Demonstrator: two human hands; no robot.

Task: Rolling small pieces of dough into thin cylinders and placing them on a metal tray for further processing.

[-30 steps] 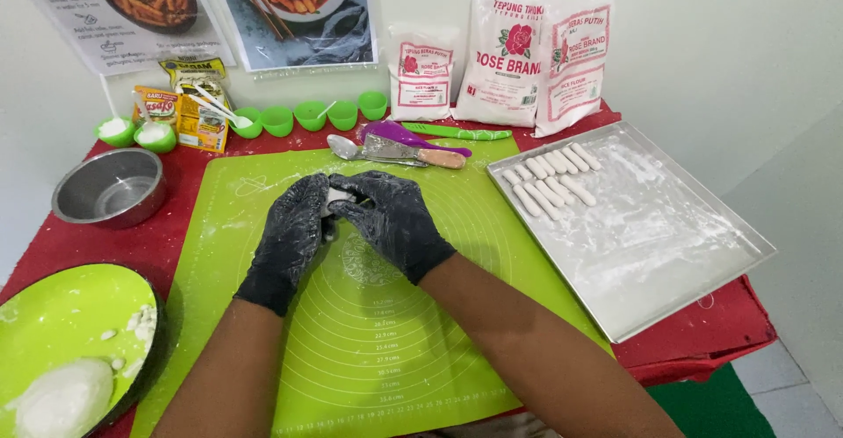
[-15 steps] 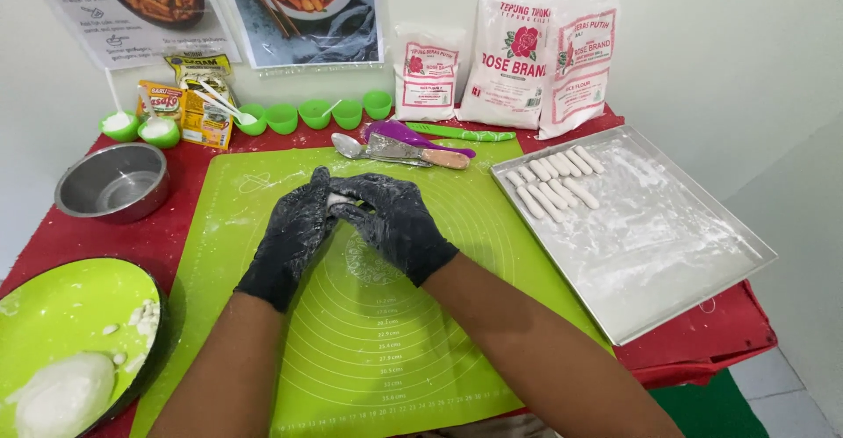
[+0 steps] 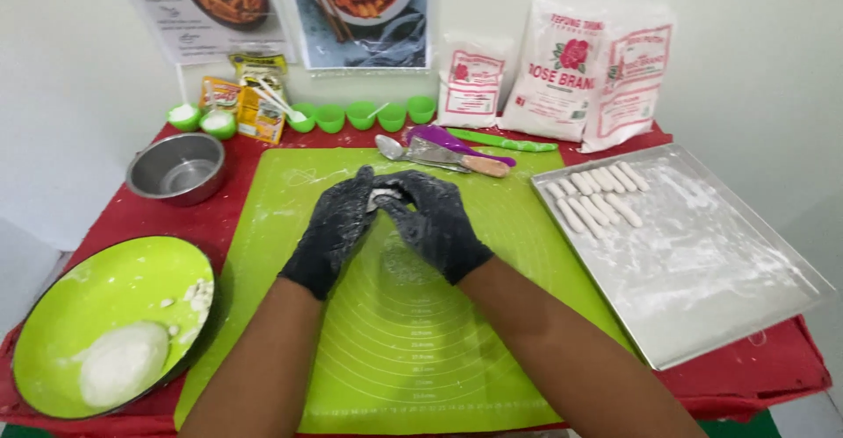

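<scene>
**Soft dough pinched between two gloved hands**

Well left of the hands sits a green bowl (image 3: 79,315) with a pale dough lump (image 3: 123,363). The left hand (image 3: 338,227) and right hand (image 3: 435,223) meet fingertip to fingertip, pinching a small white dough piece (image 3: 384,197) above the green mat (image 3: 395,350) — likely light, soft, easily squashed, best held gently by its ends. Right of them, a floured tray (image 3: 702,271) holds finished sticks (image 3: 597,196).
</scene>
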